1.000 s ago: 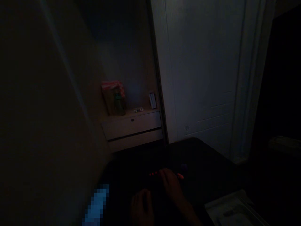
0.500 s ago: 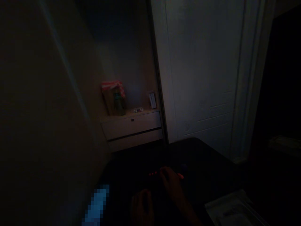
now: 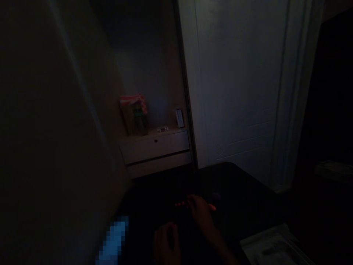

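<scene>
The scene is very dark. Low in the view, my left hand (image 3: 167,243) is curled over the black tabletop, thumb and forefinger bent together around a dark gap. I cannot make out what it holds, if anything. Farther forward and to the right, my right hand (image 3: 200,209) has its fingers bent down beside a short row of small red lights (image 3: 179,204). Whatever carries the lights is lost in the dark. A bright orange-red glow (image 3: 211,207) shows at the right hand's outer edge. Just beyond it lies a dim purple roundish patch (image 3: 216,197).
The black tabletop (image 3: 228,176) reaches toward a pale door panel (image 3: 237,81). A flat pale packet (image 3: 275,246) lies at lower right. Behind, a drawer unit (image 3: 157,149) bears a red-and-white bag (image 3: 132,99), a greenish bottle (image 3: 140,123) and a small box (image 3: 179,118).
Both hands stay almost in place. The room looks slightly dimmer, and the purple patch beside the right hand shows more clearly.
</scene>
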The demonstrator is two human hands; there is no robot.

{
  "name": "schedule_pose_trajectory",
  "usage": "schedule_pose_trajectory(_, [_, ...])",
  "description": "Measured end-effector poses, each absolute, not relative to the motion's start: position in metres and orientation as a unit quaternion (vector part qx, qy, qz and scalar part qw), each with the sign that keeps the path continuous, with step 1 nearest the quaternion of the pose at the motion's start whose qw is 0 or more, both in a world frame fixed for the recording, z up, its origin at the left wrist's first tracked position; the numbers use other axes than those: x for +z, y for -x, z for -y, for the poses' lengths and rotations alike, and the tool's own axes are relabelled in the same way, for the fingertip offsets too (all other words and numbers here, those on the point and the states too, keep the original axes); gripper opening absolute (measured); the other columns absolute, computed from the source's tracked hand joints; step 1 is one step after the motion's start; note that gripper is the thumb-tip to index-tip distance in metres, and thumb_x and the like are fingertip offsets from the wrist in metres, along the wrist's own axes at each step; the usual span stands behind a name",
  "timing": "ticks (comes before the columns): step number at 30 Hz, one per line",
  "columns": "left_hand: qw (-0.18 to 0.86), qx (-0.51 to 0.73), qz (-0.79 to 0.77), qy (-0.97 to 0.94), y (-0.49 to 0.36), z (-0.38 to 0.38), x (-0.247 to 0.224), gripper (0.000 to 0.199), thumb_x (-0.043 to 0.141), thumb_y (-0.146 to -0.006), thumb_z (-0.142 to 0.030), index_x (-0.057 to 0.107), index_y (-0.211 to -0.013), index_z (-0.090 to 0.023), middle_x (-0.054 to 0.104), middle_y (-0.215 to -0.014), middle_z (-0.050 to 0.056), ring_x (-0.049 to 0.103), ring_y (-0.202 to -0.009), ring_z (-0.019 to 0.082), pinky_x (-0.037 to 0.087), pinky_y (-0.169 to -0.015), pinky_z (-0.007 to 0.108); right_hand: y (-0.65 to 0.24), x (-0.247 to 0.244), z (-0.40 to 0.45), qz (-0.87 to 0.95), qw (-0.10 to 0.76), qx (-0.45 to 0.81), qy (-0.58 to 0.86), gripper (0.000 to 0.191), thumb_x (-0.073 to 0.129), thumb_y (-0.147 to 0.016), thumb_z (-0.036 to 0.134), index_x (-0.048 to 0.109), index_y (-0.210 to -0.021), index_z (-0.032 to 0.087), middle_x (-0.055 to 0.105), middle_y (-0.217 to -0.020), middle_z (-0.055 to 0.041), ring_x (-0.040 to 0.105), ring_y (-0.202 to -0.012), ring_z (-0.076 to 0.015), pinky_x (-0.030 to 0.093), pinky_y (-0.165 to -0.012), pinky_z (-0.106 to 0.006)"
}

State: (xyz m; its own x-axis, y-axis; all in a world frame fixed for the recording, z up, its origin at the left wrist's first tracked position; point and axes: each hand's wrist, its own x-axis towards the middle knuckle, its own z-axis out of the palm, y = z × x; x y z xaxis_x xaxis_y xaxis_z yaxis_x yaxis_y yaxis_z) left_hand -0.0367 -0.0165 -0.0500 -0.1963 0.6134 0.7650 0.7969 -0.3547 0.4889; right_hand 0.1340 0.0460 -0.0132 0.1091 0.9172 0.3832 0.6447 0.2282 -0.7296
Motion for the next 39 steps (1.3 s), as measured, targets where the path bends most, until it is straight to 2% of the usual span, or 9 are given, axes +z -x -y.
schedule_pose_trajectory(8, [0.119,-0.546,0.551,0.620,0.033,0.019,-0.047,0.039,0.051,-0.097,-0.052,0.073,-0.090,-0.022,0.077,-0.084,0.006,0.071,-0.078,0.021,0.057,-0.071,0.034,-0.143,-0.001,-0.063,0.701,0.367,0.156,0.591,0.034,0.047,-0.095,0.010,0.079,-0.100,0.019,0.076,-0.104,-0.0103,0.068,-0.098,-0.0217,0.045,-0.084,-0.026])
schedule_pose_trajectory(13, [0.090,-0.532,0.557,0.632,0.035,0.019,-0.048,0.036,0.053,-0.096,-0.051,0.073,-0.093,-0.022,0.078,-0.089,0.006,0.072,-0.082,0.022,0.058,-0.074,0.034,-0.144,-0.001,-0.063,0.714,0.349,0.153,0.588,0.035,0.045,-0.095,0.007,0.077,-0.106,0.019,0.076,-0.107,-0.0090,0.067,-0.101,-0.0208,0.044,-0.085,-0.024])
schedule_pose_trajectory(39, [0.092,-0.542,0.559,0.621,0.031,0.021,-0.044,0.036,0.052,-0.096,-0.051,0.072,-0.091,-0.022,0.077,-0.087,0.006,0.071,-0.082,0.023,0.056,-0.075,0.036,-0.144,0.009,-0.057,0.717,0.342,0.170,0.584,0.038,0.047,-0.088,0.004,0.080,-0.099,0.019,0.078,-0.105,-0.0088,0.070,-0.100,-0.0198,0.046,-0.086,-0.024])
